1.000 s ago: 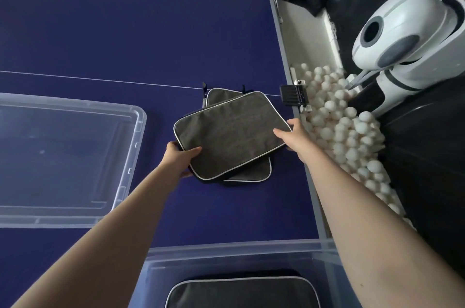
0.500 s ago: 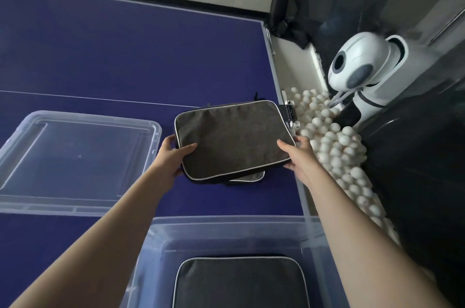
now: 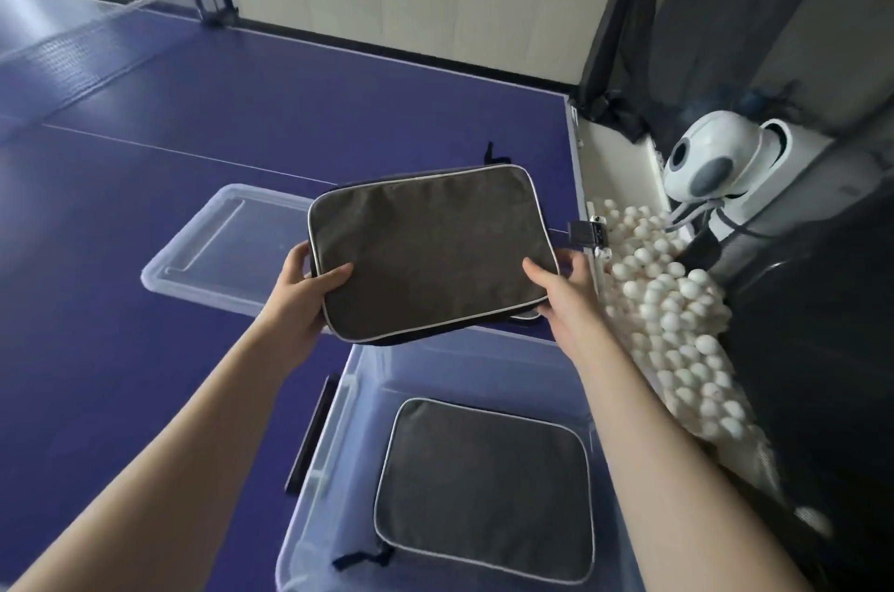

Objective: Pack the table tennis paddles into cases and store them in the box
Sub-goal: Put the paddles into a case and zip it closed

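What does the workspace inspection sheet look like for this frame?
Surface: purple table tennis table, white lines, net at far left.
Job's things: grey fabric paddle case with white piping held above clear plastic storage box; another edge shows beneath it. One matching case lies flat inside the box.
Clutter: clear plastic lid on table.
Grippers: left hand and right hand grip opposite edges.
Cables: nothing seen.
Surroundings: white ball-feeding machine, heap of white balls, dark netting.

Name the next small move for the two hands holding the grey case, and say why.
Probably bring the grey case toward the person and lower it into the clear box. The left hand and right hand grip its two ends in the air just beyond the box, where another case already lies flat.
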`<state>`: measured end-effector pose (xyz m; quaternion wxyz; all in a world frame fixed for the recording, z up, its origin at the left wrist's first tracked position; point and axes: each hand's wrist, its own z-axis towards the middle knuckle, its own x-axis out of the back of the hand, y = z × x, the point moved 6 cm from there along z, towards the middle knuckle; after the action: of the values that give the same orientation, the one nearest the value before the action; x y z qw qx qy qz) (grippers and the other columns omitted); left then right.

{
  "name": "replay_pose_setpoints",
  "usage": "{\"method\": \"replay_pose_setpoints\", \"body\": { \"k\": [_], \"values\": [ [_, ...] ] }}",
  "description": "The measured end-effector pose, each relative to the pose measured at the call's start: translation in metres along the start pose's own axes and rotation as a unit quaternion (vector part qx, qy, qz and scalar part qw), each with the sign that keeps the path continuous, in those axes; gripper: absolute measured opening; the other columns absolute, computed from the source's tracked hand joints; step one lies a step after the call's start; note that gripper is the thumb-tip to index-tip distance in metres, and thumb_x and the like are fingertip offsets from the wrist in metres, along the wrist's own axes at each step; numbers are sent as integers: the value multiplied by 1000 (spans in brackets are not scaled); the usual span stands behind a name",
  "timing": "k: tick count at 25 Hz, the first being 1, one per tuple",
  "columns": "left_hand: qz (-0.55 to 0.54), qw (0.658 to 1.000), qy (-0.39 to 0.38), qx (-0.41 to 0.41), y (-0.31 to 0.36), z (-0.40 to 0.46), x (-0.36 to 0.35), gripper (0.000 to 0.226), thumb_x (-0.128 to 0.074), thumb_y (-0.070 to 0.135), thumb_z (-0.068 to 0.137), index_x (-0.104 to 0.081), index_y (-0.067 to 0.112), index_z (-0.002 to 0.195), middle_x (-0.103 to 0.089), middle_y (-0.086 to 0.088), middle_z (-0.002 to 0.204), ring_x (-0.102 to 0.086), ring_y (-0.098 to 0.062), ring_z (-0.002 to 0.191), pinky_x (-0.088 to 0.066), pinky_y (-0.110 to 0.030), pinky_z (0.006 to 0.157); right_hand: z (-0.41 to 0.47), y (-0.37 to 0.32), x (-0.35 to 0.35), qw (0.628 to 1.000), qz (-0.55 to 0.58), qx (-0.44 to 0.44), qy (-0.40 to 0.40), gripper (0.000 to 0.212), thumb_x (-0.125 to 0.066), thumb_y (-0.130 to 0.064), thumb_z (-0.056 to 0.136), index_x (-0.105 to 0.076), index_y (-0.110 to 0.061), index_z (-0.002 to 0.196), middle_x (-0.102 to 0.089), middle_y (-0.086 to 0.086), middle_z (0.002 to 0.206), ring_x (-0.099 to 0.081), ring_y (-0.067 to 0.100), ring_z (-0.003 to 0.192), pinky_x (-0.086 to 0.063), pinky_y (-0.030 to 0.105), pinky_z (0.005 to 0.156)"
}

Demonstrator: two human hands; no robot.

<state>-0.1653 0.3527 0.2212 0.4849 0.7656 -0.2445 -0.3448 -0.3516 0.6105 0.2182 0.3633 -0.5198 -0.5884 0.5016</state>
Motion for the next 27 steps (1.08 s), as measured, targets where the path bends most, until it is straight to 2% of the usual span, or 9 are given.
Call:
{"method": "replay_pose_setpoints", "body": {
  "k": [3, 6, 8, 11, 13, 17, 22, 25, 27],
  "values": [
    [-19, 999, 35, -18, 9, -32, 53, 38, -62, 5, 88, -52, 30, 115, -69, 1, 100, -72, -13, 79, -60, -27, 64, -26, 4, -44, 999, -23, -8, -46, 36, -78, -19, 74, -51, -28, 97, -67, -2, 105, -65, 21, 100, -51, 47, 94],
    [-29, 997, 63, -32, 14, -57, 105, 38, -64, 4, 87, -54, 31, 112, -69, -1, 107, -70, -18, 91, -59, -33, 77, -51, 10, -93, 995, -27, -21, -98, 41, -75, -15, 78, -52, -26, 109, -67, 1, 115, -65, 20, 104, -50, 45, 94],
    [-27, 995, 89, -34, 15, -76, 148, 39, -65, 4, 85, -55, 32, 111, -71, -1, 103, -70, -17, 90, -57, -36, 79, -71, 16, -131, 989, -31, -33, -143, 39, -70, -8, 82, -55, -21, 116, -68, 3, 116, -66, 18, 98, -52, 40, 89],
    [-23, 991, 127, -30, 12, -101, 219, 41, -67, 2, 84, -53, 28, 112, -72, 1, 93, -70, -7, 68, -54, -23, 56, -109, 27, -191, 978, -30, -49, -199, 40, -67, -1, 82, -56, -14, 119, -69, 3, 107, -69, 14, 84, -56, 27, 68],
    [-12, 989, 145, -21, 10, -118, 265, 40, -67, -1, 83, -53, 26, 109, -70, 0, 94, -69, -5, 63, -52, -21, 49, -137, 36, -229, 975, -15, -57, -216, 43, -65, 6, 82, -53, -14, 118, -67, 3, 103, -68, 15, 80, -56, 27, 63],
    [2, 986, 169, 14, 11, -151, 360, 42, -68, -2, 81, -53, 22, 112, -69, -5, 105, -69, -17, 82, -53, -31, 64, -199, 57, -308, 966, -9, -53, -252, 40, -62, 10, 81, -55, -18, 108, -64, 6, 102, -65, 22, 86, -55, 37, 76],
    [54, 975, 212, 42, 21, -175, 458, 58, -71, 4, 83, -42, 18, 131, -59, -10, 128, -62, -21, 100, -48, -30, 73, -261, 77, -382, 961, -26, -5, -276, 40, -63, 10, 81, -57, -24, 101, -69, -5, 87, -66, 18, 87, -52, 39, 86],
    [203, 943, 261, -30, 60, -166, 495, 80, -76, 14, 80, -30, 17, 145, -40, -11, 145, -44, -24, 129, -45, -36, 95, -281, 78, -412, 954, -95, 70, -277, 42, -64, 8, 81, -56, -30, 99, -65, -1, 90, -62, 15, 86, -50, 33, 85],
    [280, 926, 228, -108, 95, -150, 494, 82, -79, 21, 77, -33, 18, 145, -38, -7, 147, -37, -19, 135, -35, -37, 109, -288, 74, -428, 938, -147, 119, -290, 44, -67, 4, 81, -55, -35, 96, -64, -4, 90, -62, 9, 84, -50, 21, 77]
  ]
}}
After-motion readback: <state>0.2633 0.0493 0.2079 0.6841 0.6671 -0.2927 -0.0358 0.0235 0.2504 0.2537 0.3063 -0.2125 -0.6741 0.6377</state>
